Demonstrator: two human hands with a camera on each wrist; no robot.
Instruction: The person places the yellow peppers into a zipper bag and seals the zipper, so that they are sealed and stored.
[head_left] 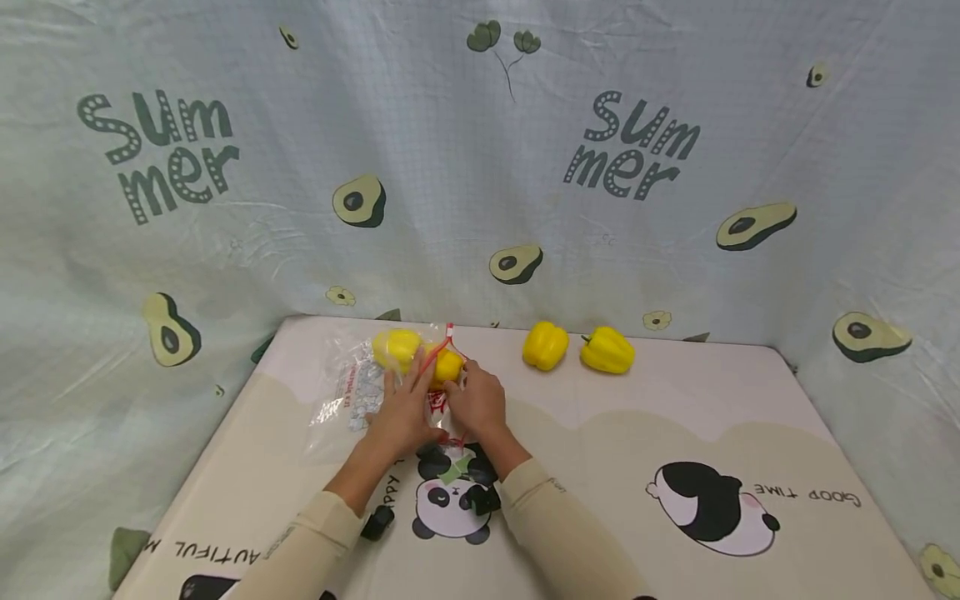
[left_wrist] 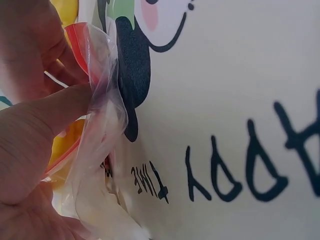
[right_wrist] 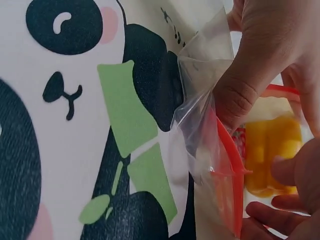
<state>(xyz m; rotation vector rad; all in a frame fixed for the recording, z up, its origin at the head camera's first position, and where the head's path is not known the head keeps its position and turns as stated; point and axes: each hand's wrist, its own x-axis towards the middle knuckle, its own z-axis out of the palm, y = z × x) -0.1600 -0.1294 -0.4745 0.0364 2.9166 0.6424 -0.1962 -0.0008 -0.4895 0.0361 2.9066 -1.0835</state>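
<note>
A clear plastic bag with a red-edged mouth lies at the back left of the table. Inside it is one yellow bell pepper, and a second yellow bell pepper sits just within the mouth. My left hand spans the mouth, fingers spread on the upper side. In the left wrist view, its straight thumb presses the bag's near edge outward. My right hand is at the mouth beside the second pepper. In the right wrist view, its thumb overlaps that pepper, with the fingers apart below; contact is unclear.
Two more yellow bell peppers stand to the right, one upright and one on its side. A printed cloth with pandas covers the table. Behind it hangs a patterned curtain.
</note>
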